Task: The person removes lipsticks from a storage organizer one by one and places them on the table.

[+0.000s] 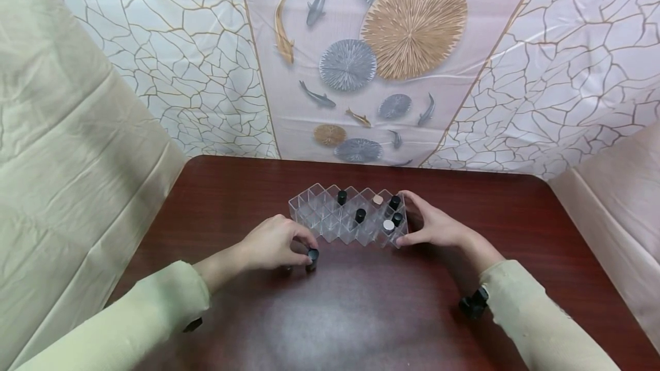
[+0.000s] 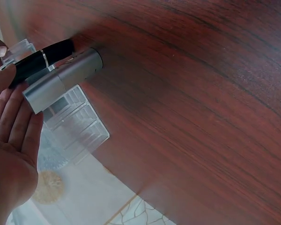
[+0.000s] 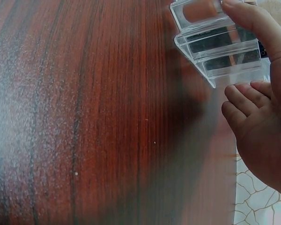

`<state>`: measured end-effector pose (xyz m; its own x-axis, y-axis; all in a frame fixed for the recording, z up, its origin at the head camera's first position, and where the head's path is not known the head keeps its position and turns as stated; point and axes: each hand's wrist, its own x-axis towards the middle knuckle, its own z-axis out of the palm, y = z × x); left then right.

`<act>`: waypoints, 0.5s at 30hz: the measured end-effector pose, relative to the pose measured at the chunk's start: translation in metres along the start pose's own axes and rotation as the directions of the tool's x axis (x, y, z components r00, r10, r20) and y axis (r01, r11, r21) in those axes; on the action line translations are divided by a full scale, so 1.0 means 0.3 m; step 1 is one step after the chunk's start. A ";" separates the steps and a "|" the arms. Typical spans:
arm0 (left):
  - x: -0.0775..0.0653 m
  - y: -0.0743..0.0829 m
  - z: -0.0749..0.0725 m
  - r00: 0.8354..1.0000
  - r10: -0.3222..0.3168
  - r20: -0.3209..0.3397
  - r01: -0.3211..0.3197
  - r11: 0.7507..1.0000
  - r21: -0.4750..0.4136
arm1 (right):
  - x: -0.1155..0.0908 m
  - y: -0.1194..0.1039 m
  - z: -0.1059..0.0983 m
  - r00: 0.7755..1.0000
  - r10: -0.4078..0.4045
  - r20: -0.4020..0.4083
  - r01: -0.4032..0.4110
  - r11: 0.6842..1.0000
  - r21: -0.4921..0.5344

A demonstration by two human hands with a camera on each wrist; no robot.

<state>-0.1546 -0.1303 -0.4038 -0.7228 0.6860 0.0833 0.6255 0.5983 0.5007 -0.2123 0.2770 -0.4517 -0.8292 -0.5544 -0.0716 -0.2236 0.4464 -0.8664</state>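
My left hand (image 1: 278,243) pinches a black lipstick tube (image 1: 311,259) with a silver band, upright at the table's surface left of centre. Close beside it, in the left wrist view, stands a silver lipstick tube (image 2: 65,77); in the head view the hand mostly hides it. A clear lipstick organizer (image 1: 325,219) with diamond-shaped compartments lies beyond. At its right end my right hand (image 1: 435,225) grips it, thumb on the front corner and fingers at the back. Several tubes stand inside, among them a white-topped one (image 1: 388,226) and a beige-topped one (image 1: 378,200).
The dark red wooden table (image 1: 361,314) ends at a patterned cloth backdrop (image 1: 216,73). Plain beige cloth (image 1: 67,159) hangs along the left side. Most compartments in the organizer's left half hold nothing.
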 end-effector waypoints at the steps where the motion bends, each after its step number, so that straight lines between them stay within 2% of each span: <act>1: 0.001 0.001 0.000 1.000 0.001 0.000 -0.001 1.000 0.003 | 0.000 0.000 0.000 1.000 0.001 0.000 -0.001 1.000 -0.003; 15: -0.010 -0.008 -0.008 0.999 -0.030 0.013 0.030 0.999 -0.012 | 0.002 0.004 0.001 1.000 -0.002 -0.014 0.002 0.999 -0.043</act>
<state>-0.1547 -0.1348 -0.4032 -0.7375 0.6729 0.0567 0.5998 0.6142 0.5129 -0.2129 0.2769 -0.4528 -0.8357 -0.5456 -0.0629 -0.2469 0.4755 -0.8443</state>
